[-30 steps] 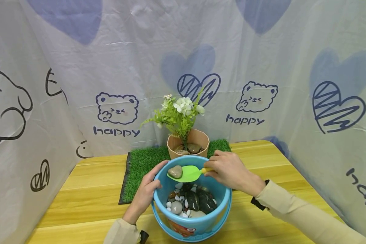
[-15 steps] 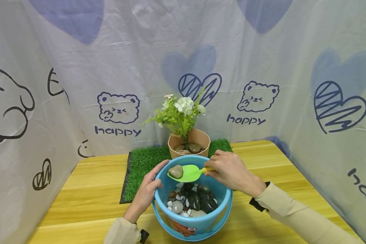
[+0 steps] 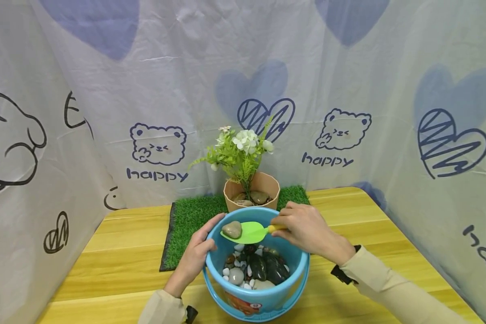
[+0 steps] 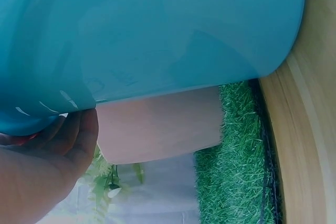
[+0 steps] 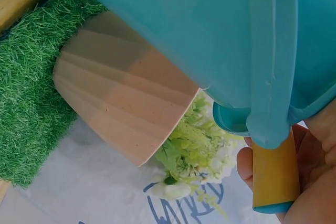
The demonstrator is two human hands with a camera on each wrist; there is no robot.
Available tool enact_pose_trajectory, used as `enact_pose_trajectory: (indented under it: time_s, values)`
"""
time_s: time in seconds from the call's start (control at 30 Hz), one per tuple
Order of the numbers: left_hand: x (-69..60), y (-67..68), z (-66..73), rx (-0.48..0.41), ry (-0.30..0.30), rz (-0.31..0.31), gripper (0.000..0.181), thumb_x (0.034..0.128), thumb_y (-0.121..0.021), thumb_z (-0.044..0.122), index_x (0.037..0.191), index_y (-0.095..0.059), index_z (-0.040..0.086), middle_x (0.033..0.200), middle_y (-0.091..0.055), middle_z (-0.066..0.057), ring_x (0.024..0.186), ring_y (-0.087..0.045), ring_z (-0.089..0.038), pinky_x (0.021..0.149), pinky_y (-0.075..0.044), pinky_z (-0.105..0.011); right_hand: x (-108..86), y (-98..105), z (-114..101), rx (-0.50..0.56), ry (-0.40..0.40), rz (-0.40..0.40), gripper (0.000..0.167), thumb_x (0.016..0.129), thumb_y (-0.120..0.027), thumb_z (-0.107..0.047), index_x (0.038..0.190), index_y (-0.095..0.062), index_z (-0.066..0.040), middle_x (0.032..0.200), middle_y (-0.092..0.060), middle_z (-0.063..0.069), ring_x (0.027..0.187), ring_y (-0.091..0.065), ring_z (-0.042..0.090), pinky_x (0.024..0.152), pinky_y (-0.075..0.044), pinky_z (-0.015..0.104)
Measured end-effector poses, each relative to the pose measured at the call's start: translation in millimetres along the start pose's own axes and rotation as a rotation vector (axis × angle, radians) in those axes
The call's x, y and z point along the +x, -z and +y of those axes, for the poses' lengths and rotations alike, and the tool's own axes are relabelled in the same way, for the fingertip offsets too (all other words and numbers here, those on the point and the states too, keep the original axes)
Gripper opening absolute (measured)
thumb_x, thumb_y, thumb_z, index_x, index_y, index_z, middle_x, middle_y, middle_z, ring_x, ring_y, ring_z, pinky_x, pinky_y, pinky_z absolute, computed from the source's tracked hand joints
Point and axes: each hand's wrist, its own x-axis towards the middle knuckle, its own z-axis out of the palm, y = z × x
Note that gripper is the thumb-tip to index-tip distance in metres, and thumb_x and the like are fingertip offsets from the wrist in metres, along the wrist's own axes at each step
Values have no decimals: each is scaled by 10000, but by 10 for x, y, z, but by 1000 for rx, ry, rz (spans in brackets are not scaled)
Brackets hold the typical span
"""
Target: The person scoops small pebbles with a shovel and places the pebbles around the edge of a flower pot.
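Over the blue bucket [image 3: 277, 299], the right hand [image 3: 303, 227] grips a green spade [image 3: 253, 233] by its yellow handle [image 3: 276, 228], one stone [image 3: 231, 230] on the blade; the left hand [image 3: 193, 253] grips the rim. Behind, a flower pot [image 5: 121, 82] stands on a grass mat [image 3: 192, 220].

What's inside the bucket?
The bucket holds black, grey and white stones. Over them, a shovel carries another stone. Whatever lies beneath the top stones is covered and can't be seen.
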Motion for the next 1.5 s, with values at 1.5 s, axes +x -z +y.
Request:
enact_pose_trajectory:
  time_s: [1.5]
  values:
    - [2,-9,6,-16,27,4,774,767,-396,-6,1515,-373,192,1526,-414,-118,1292,-508,-387,930,-517,-433,-82,117,78,-50,-106,46,252,755,-819,-355,944,-795,-190,864,-733,-57,762,-567,116,575,-456,216]
